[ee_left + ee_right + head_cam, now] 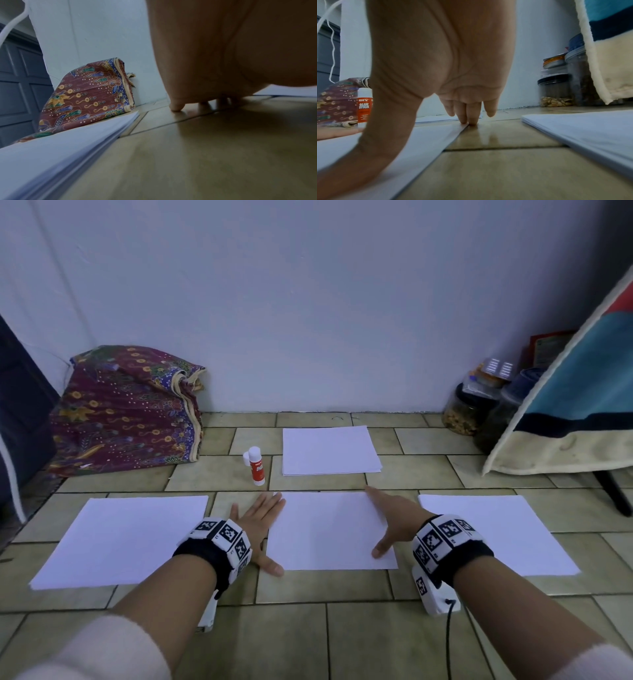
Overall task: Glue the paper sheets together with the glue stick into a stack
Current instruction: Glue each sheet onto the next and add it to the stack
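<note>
Beige tiled floor point(342, 638) against pale wall point(308, 302), four white paper stacks, middle paper stack point(329, 532) flanked by flat, straight-fingered left hand point(260, 525) and right hand point(397, 518), upright orange-labelled white glue stick point(257, 462) beside far paper stack point(329, 450)

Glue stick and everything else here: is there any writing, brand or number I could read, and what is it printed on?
"DIY" on the glue stick, at the top of its orange label.
"GLUE STICK" on the same label, below the brand.
Smaller lines lower on that label: too small to read.
Wristbands: black-and-white square codes with tiny characters, unreadable.
Red packet by the wall: print too blurred to read.
Paper sheets: blank.
</note>
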